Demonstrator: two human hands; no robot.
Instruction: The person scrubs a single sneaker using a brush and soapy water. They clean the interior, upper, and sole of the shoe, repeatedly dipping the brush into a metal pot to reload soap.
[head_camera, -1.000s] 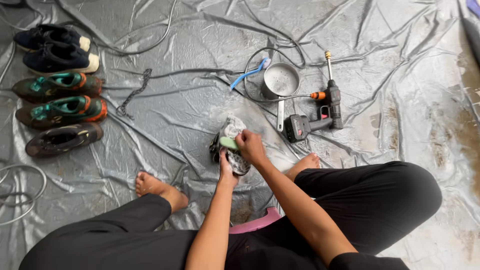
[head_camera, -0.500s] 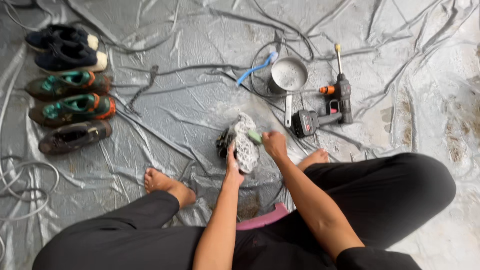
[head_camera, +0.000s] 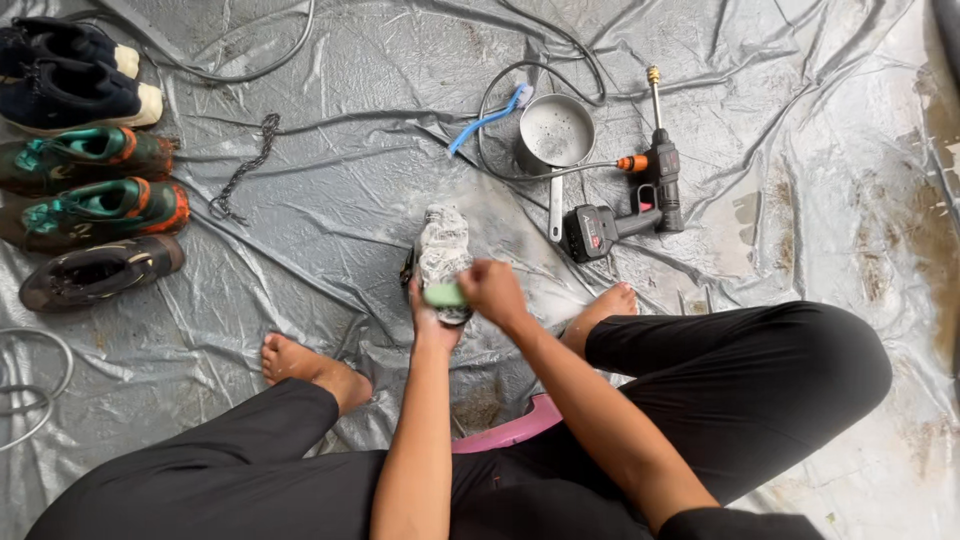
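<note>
From the head camera we are looking down at our own lap as we are sitting on a pink stool (head_camera: 515, 432) on a grey tarp (head_camera: 330, 210), bare feet resting on it. Our left hand (head_camera: 432, 322) is gripping a soapy shoe (head_camera: 442, 250) from below, fingers wrapped around its heel end, holding it just in front of our knees with the toe pointing away from us. Our right hand (head_camera: 494, 290) is closing its fingers around a green brush (head_camera: 444, 295), which is pressing against the shoe's near end. Beyond the shoe, a metal pan (head_camera: 556, 132) is lying with its handle toward us, a blue toothbrush (head_camera: 487, 118) just to its left and a cordless spray gun (head_camera: 632, 195) just to its right. Well apart at the far left, a row of shoes (head_camera: 85, 150) is lying side by side, with a short chain (head_camera: 245, 168) near them and hoses (head_camera: 30, 385) curling at the edge
</note>
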